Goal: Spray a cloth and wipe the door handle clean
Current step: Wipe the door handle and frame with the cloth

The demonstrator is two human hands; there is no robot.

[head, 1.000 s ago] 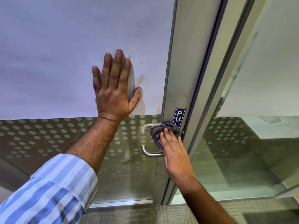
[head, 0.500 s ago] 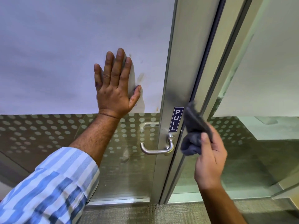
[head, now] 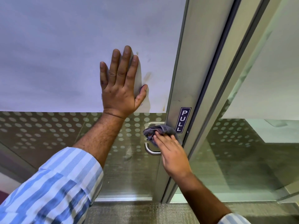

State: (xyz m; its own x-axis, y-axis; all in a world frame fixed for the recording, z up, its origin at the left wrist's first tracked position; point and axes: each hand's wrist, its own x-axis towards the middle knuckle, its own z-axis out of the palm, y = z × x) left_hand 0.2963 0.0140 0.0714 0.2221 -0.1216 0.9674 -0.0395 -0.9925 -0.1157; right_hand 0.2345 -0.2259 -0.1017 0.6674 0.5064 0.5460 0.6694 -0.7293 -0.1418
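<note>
Cloth (head: 159, 130) lies bunched under the right hand's (head: 174, 156) flattened fingers, pressed against the door handle (head: 151, 151).

Soft grey cloth (head: 163, 130); brushed metal handle (head: 151, 151); dotted glass door (head: 48, 131).

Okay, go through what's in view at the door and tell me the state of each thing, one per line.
Left hand: open, flat against the frosted door panel.
Right hand: pressing the cloth onto the handle.
Cloth: bunched, grey, covering the handle's base by the door frame.
Door handle: lever level, only its curved end showing.
Door: looks shut against the frame.
PULL label: stuck flat, bottom edge touching the cloth.
</note>
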